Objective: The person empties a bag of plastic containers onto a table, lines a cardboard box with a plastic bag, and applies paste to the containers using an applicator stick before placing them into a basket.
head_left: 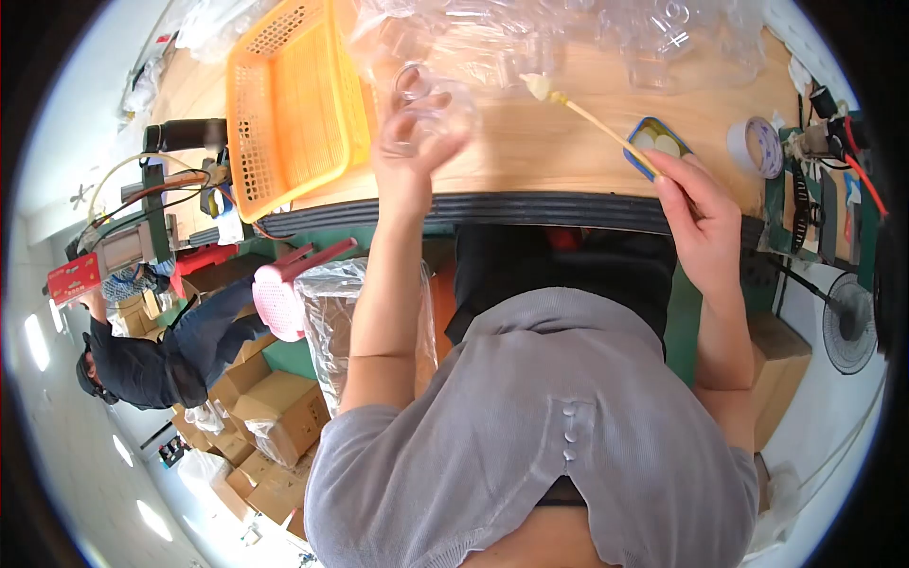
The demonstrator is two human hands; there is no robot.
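Observation:
My left hand (417, 137) is raised over the table near the yellow basket, its fingers wrapped round a clear plastic container (445, 112). Motion blurs that hand a little, and the container's exact shape is hard to make out. Between the thumb and fingers of my right hand (701, 213) is a thin wooden stick (606, 131), slanting up and to the left. A pale, lumpy tip (538, 87) sits at the stick's far end. Close beyond my right fingers lies a small blue-rimmed tray (653, 142) with pale round pieces in it.
A yellow plastic basket (301, 114) stands at the table's left. Clear plastic containers (663, 43) are heaped along the back. A tape roll (756, 148) lies at right, near a fan (849, 322). Cardboard boxes (281, 412), a pink stool (279, 305) and another person (156, 364) are at left.

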